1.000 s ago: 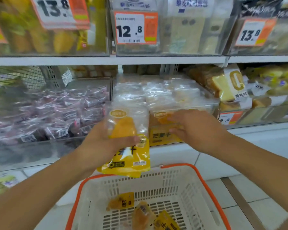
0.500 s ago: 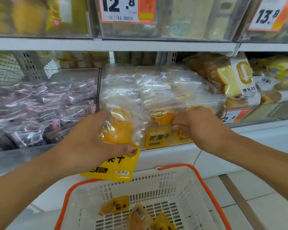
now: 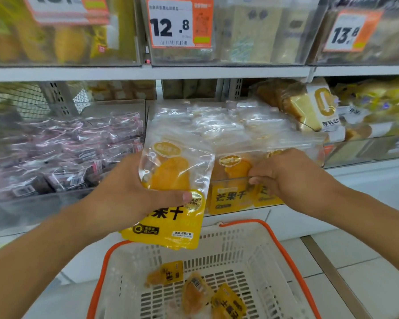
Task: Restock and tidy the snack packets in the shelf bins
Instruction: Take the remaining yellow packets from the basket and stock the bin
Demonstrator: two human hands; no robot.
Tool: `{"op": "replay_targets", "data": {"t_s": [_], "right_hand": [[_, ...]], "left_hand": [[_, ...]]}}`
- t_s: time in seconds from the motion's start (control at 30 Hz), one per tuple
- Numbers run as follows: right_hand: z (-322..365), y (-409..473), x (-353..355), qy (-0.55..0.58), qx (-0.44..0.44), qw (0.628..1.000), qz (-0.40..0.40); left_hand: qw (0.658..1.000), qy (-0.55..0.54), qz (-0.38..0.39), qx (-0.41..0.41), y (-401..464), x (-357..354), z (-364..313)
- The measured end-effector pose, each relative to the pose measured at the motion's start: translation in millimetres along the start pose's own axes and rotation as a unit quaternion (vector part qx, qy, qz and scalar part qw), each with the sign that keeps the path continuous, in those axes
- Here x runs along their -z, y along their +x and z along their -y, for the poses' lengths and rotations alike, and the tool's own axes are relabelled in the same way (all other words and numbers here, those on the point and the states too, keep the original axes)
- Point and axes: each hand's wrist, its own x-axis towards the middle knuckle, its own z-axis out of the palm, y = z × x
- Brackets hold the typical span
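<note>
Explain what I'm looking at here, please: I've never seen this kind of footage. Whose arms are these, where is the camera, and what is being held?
There is no machine: a person is working with two bare hands, and the one camera sits on their head, looking forward and down at a shop shelf.

The left hand grips a yellow mango packet in front of the shelf, thumb across its front. The right hand reaches into the middle bin, a clear box filled with the same packets, and its curled fingers pinch one at the bin's front.

Below the hands is a white basket with an orange rim; a few more mango packets lie in it. The bin to the left holds pinkish packets, and bread sits to the right. The tag above reads 12.8.
</note>
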Motion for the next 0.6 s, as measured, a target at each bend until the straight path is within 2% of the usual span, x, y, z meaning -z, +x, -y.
{"op": "replay_targets", "data": {"t_s": [0.2, 0.3, 0.37, 0.43, 0.5, 0.53, 0.6], "right_hand": [[11.1, -24.8, -6.6, 0.007, -0.033, 0.999, 0.001], [15.7, -25.4, -4.6, -0.008, -0.049, 0.999, -0.010], [24.0, -25.6, 5.8, 0.005, -0.084, 0.996, -0.030], [39.5, -27.1, 18.9, 0.030, -0.094, 0.990, -0.097], [64.2, -21.6, 33.1, 0.106, -0.079, 0.978, -0.159], [73.9, -13.9, 39.3, 0.168, -0.081, 0.970, -0.159], [82.2, 12.6, 49.8, 0.276, -0.109, 0.951, -0.083]], "left_hand": [[0.998, -0.059, 0.018, 0.020, -26.6, -10.9, -3.4], [0.991, -0.127, 0.015, 0.037, -33.1, -12.5, -6.7], [0.976, -0.211, -0.004, 0.056, -33.7, -8.4, -9.4], [0.959, -0.272, -0.035, 0.066, -29.9, -2.5, -13.3], [0.951, -0.296, -0.065, 0.052, -19.5, 2.8, -16.4], [0.948, -0.304, -0.078, 0.043, -11.3, 4.2, -19.2], [0.940, -0.328, -0.092, 0.028, 10.6, 7.4, -26.6]]}}
